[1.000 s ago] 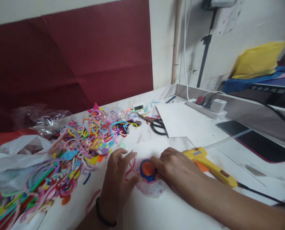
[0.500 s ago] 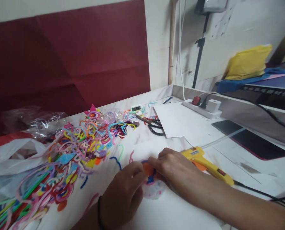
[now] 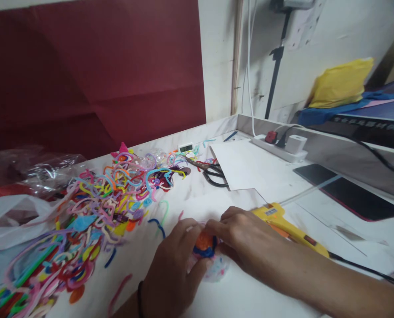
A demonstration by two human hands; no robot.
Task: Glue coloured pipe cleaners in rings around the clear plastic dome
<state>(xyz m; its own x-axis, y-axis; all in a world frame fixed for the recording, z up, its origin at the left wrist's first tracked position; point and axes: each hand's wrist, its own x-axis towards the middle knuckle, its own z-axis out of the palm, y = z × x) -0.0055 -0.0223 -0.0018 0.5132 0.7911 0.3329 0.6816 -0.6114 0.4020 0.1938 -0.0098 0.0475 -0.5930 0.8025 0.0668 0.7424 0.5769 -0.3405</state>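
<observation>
Between my two hands is a small craft piece (image 3: 204, 245) with an orange round centre and a dark blue fuzzy rim. My left hand (image 3: 170, 265) pinches it from the left, its thumb along the lower edge. From the right, the bent fingers of my right hand (image 3: 238, 234) press on its upper edge. Below the blue rim shows a whitish round part (image 3: 218, 270) speckled with pink and blue. My fingers cover part of the piece. A yellow hot glue gun (image 3: 294, 232) lies behind my right forearm, with something orange under it.
Colourful pipe cleaner pieces (image 3: 100, 207) are heaped on the left beside a white plastic bag (image 3: 14, 216). Scissors (image 3: 213, 172) lie next to white paper (image 3: 246, 163). A power strip (image 3: 279, 149) and a dark phone (image 3: 362, 198) are at right. Cords run along the right side.
My left thumb has shifted down and right along the piece's lower edge. The orange centre and blue rim have turned slightly in my fingers. The view has shifted a little.
</observation>
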